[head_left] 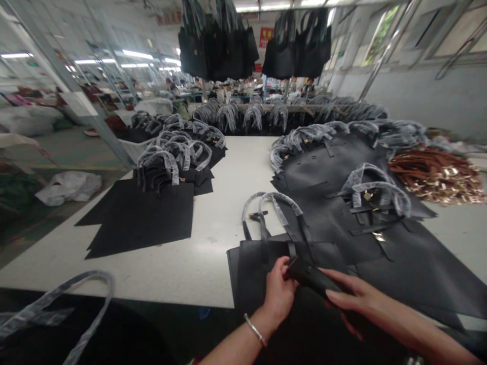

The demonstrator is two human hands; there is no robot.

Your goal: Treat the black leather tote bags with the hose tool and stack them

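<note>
A black tote bag (247,263) with plastic-wrapped handles lies over the near edge of the table, its handles standing up. My left hand (279,289), a silver bangle on its wrist, is closed at the bag's top edge, pinching a short black strap (291,250) there. In my right hand (350,291) is a long black handheld tool (314,276); its exact kind does not show. The front end of that tool meets my left fingertips at the strap. My fingers hide the point of contact.
Black bag pieces with wrapped handles are stacked on the white table (213,263) at left (152,218) and right (323,172). Brown straps with gold buckles (437,175) lie far right. Finished bags (220,50) hang overhead. Another wrapped handle (104,274) rises at lower left.
</note>
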